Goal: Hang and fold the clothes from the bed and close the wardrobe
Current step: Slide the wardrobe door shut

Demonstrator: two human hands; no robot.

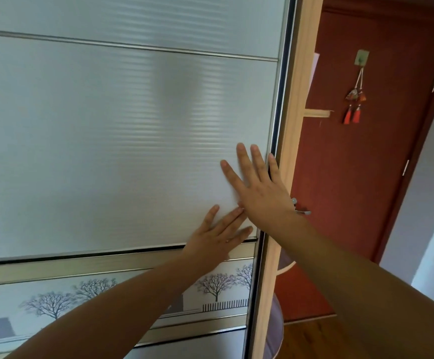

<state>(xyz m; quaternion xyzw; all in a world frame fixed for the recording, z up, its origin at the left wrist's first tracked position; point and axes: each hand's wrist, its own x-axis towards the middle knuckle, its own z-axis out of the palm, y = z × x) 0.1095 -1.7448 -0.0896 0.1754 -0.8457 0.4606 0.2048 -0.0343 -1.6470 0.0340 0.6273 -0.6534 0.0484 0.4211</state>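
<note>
1. Frosted, horizontally ribbed sliding wardrobe door with silver metal rails fills the left and centre of the frame.
2. Its right silver edge strip sits just beside the light wooden wardrobe frame, with only a thin dark line between them.
3. Right hand: flat on the panel, centre-right, fingers straight and spread, pointing up. Outermost finger overlaps the edge strip. Gripping nothing.
4. Left hand: flat on the same panel just below and left of the right hand, fingers straight, angled up-right, fingertips touching the right hand's heel. Gripping nothing.
5. Below the left hand, across the lower frame: white decorative band printed with bare trees and a fence.
6. Right of the wooden frame: red-brown room door with a silver lever handle partly hidden behind the right wrist.
7. Upper right: small square wall hook carrying a hanging ornament with orange tassels.
8. Lower right: brown wooden floor.
</note>
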